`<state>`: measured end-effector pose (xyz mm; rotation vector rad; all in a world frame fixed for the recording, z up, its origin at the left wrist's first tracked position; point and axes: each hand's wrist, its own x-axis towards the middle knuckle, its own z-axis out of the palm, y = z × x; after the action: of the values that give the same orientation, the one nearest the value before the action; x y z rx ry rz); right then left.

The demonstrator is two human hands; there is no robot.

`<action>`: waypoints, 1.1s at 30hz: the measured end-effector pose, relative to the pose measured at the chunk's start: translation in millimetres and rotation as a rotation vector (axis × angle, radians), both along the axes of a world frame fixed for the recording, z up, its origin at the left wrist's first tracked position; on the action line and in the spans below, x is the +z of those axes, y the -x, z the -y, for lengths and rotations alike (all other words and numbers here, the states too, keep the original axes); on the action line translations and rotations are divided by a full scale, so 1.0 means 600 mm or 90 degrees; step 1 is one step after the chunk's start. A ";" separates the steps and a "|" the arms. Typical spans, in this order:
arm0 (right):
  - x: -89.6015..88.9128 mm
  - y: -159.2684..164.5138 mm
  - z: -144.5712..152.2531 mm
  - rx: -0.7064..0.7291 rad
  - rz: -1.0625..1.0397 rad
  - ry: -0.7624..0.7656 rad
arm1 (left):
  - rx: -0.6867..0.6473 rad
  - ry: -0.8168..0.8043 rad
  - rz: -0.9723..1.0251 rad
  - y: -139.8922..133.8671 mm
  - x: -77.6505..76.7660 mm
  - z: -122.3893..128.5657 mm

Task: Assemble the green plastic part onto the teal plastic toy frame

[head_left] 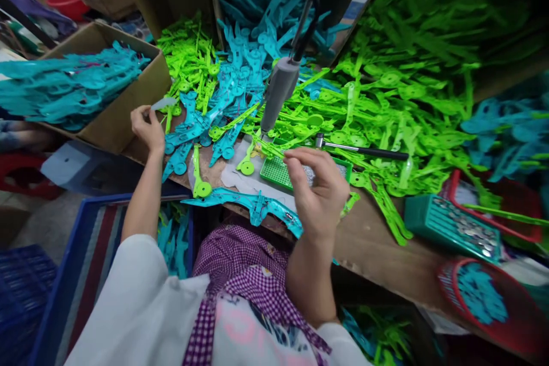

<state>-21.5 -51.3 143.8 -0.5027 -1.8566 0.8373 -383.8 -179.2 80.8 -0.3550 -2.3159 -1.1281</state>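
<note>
1. Left fingers [139, 119], curled with thumb and forefinger brought together, seem to have hold of a pale piece [163, 103] that juts out from their tips toward the middle of the worktop [373, 240].
2. Your right fingers [309, 157] are partly curled, thumb and forefinger drawn near each other; you cannot tell from this view whether some tiny bit is pinched between them.
3. Judging by the layout, you are at the gathering step of putting a toy-like part together: one side supplies the pale piece, the other hovers by the small hardware.
4. What the next move probably calls for is bringing the left fingers inward over the blue part [240, 199], with the right fingers kept free to steady or seat whatever is fitted.
5. That blue part lies along the near edge of the worktop, between your two hands, its right end just beside your right fingers and its left end nearer you than the left fingers; neither set visibly grips it.
6. Close under your right fingers sits the green tray [272, 171] with its silver bits [309, 172].
7. Beyond them and slightly left hangs the screwdriver [279, 91], tip downward; just beyond, toward the right, lies the hammer [364, 150] against the green parts [398, 120].
</note>
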 end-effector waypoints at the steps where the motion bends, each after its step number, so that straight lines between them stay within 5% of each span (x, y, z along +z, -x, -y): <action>1: 0.005 0.008 0.007 0.035 -0.002 0.003 | 0.007 -0.018 -0.029 -0.026 0.005 0.013; 4: -0.012 0.002 0.034 0.128 0.042 0.008 | -0.025 -0.089 -0.186 -0.133 0.016 0.064; 6: -0.039 -0.015 0.053 0.150 0.086 -0.002 | -0.119 -0.148 -0.250 -0.219 0.016 0.099; 10: -0.094 -0.060 0.074 0.170 0.235 -0.074 | -0.410 -0.146 -0.064 -0.369 -0.009 0.126; 13: -0.118 -0.111 0.064 0.152 0.322 -0.050 | -0.545 -0.208 0.029 -0.439 -0.026 0.078; 17: -0.136 -0.208 0.015 0.046 0.277 0.141 | -0.757 -0.200 0.170 -0.478 -0.002 -0.046; 22: -0.196 -0.302 -0.061 -0.196 0.048 0.544 | -0.979 0.054 0.191 -0.518 0.025 -0.192; 25: -0.230 -0.321 -0.074 -0.171 0.011 0.659 | -1.072 0.217 0.224 -0.547 -0.010 -0.238; 29: -0.252 -0.322 -0.070 -0.160 -0.042 0.718 | -1.115 0.488 0.196 -0.559 -0.074 -0.248; 33: -0.263 -0.317 -0.065 -0.130 -0.038 0.767 | -1.170 0.602 0.230 -0.547 -0.097 -0.243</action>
<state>168.7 -12.3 -14.0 -1.3390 -1.0354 1.7532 -55.7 -33.4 22.5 -3.1674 -2.2158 -0.3980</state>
